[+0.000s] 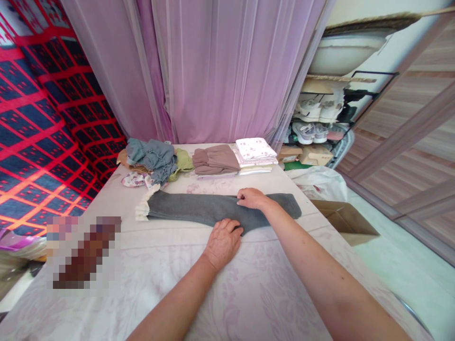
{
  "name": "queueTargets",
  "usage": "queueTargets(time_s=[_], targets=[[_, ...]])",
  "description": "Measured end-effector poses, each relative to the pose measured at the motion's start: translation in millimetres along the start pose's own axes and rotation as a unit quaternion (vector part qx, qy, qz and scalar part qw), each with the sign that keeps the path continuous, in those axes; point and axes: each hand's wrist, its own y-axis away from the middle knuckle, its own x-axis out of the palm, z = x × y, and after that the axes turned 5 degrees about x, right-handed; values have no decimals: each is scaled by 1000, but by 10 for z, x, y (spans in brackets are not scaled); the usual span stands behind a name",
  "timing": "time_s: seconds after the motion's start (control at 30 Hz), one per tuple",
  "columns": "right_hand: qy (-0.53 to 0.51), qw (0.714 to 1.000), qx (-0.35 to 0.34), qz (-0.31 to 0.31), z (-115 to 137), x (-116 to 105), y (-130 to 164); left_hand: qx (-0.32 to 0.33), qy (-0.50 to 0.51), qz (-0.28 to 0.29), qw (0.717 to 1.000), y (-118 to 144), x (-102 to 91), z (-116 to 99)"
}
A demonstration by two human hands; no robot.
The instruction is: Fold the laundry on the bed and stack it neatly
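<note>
A long grey garment [192, 208] with a cream ruffled end lies flat across a table covered in a pale floral cloth [149, 270]. My left hand [223, 242] rests palm down on the garment's near edge, fingers spread. My right hand [251, 198] presses on the garment's far edge, its fingers curled over the fabric; a pinch on the cloth cannot be made out. Both hands sit near the garment's middle-right part.
Behind the garment lie a loose heap of grey-blue and green clothes [152, 158], a folded brown pile [215, 160] and a folded white printed pile [256, 151]. Pink curtains [213, 71] hang behind. A cardboard box [343, 220], white bag [318, 182] and shoe rack [316, 123] stand right.
</note>
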Motion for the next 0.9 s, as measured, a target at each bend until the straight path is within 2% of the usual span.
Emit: queueTargets(time_s=[0.13,0.27,0.4,0.5,0.63,0.7,0.8,0.9], targets=[[0,999,15,-37,36,-6,-23,0,-3,7,1000,0,2,-5],[-9,996,25,-91,76,135,-7,-13,4,13,1000,-6,26,7],[-23,994,37,-103,40,273,31,-12,15,14,1000,-16,27,22],[-22,993,32,-108,-10,268,61,-3,18,18,1000,-21,4,22],[-24,996,54,-72,-36,150,83,-2,23,23,999,-18,-10,17],[-25,996,63,-56,-35,68,74,-3,22,8,1000,-14,4,19],[-40,999,27,-3,-40,-45,46,-1,12,-21,1000,-5,37,28],[-81,995,-14,61,-58,-102,17,-5,9,-15,1000,3,59,34]])
